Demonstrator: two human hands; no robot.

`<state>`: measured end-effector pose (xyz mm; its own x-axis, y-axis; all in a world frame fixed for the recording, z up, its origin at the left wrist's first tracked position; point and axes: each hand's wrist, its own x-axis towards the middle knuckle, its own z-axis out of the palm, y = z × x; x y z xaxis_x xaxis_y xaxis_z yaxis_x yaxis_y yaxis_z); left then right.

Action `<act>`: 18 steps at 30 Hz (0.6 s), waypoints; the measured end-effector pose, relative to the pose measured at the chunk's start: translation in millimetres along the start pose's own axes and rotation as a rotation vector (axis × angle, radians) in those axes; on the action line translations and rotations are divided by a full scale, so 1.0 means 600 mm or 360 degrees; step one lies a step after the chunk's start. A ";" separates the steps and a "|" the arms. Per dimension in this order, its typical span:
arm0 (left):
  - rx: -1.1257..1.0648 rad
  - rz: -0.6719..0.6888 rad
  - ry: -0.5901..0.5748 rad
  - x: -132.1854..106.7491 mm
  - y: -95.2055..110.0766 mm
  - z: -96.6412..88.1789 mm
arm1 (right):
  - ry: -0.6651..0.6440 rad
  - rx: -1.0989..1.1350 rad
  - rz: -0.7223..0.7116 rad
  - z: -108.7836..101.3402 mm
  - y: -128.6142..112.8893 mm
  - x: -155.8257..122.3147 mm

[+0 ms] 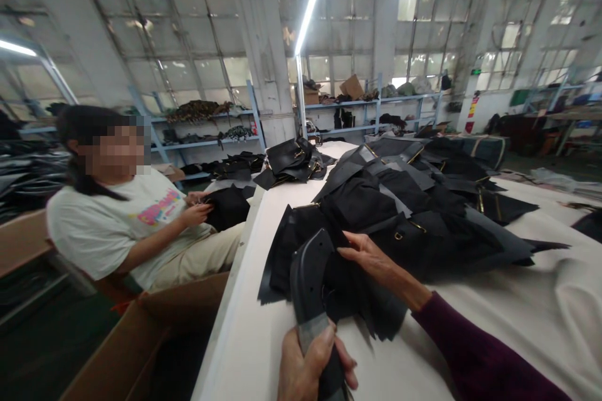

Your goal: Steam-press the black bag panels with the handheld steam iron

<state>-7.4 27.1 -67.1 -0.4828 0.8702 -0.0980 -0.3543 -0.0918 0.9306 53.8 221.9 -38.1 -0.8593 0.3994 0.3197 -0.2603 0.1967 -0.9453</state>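
My left hand (310, 363) at the bottom of the view grips a curved black leather piece (308, 282) with a grey strip near its lower end. My right hand (371, 257), in a dark purple sleeve (475, 351), lies on a large heap of black leather bag panels (399, 219) with its fingers spread a little. Brass-coloured fittings show on several panels. The heap rests on a white-covered work table (512, 301), and its lower layers are hidden.
A seated co-worker (126, 225) at the left handles a black piece on their lap. Cardboard boxes (136, 338) stand below the table's left edge. More black panels (286, 163) lie farther along the table, with shelves of goods behind.
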 end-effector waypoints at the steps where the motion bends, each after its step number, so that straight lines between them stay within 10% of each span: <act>1: -0.0020 -0.0004 0.0006 0.000 0.000 0.001 | -0.0023 -0.0002 0.0007 0.003 -0.002 -0.001; 18: -0.0136 0.0064 0.0237 -0.001 0.028 0.008 | -0.0176 0.0317 0.0267 -0.009 -0.005 -0.017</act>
<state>-9.2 27.3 -49.5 -0.6090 0.7843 -0.1184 -0.3959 -0.1712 0.9022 65.7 222.5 -38.3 -0.9375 0.3095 0.1588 -0.1822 -0.0480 -0.9821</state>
